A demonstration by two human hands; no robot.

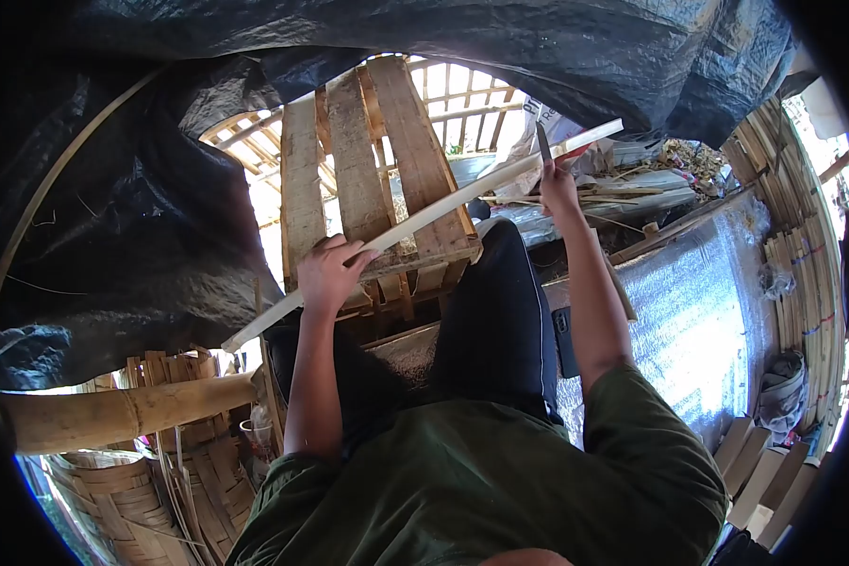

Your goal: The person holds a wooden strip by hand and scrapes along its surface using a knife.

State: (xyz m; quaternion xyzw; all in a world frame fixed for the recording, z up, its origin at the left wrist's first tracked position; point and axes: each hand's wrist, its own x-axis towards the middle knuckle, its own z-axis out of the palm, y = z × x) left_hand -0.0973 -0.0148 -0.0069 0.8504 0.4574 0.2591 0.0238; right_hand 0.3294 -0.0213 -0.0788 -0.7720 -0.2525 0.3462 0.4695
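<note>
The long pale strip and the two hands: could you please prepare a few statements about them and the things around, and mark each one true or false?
1. The left hand is on the long pale strip. True.
2. The right hand is empty. False: it holds a knife, its dark blade pointing up in the view.
3. In this view, the strip crosses in front of the wooden slats. True.
4. The person's shirt is bright red. False: it is dark green.
5. A woven basket is at the lower left of the view. True.
</note>
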